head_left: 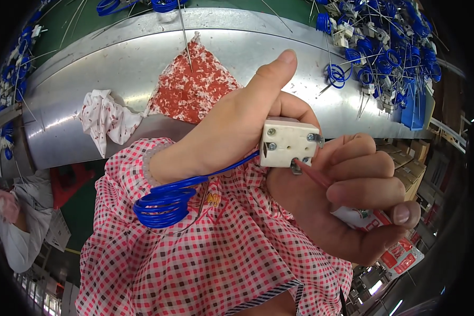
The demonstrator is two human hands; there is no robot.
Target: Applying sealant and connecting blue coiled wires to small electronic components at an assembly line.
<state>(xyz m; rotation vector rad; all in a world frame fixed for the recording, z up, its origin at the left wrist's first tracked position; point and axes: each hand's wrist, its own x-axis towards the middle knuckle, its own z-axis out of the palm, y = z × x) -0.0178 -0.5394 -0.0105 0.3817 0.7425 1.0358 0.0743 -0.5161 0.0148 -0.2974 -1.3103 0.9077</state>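
My left hand (216, 124) is closed around a small white thermostat block (288, 143), its thumb pointing up and its fingers partly hidden behind the block. Screws and metal terminals show on the block's face. From its side runs a blue capillary tube, wound into a coil (166, 204) that hangs below my left wrist. My right hand (353, 195) wraps around a white and red squeeze tube (400, 257). The tube's reddish tapered nozzle (316, 174) meets the block near its lower terminal; whether it touches is hard to tell.
A red cloth with white patches (189, 84) and a crumpled white rag (108, 121) lie on the metal bench (52, 113). Many blue-coiled thermostats (389, 58) are heaped at the far right, others along the left edge. Cardboard boxes (408, 163) stand right; another person's gloved hand (5, 205) shows left.
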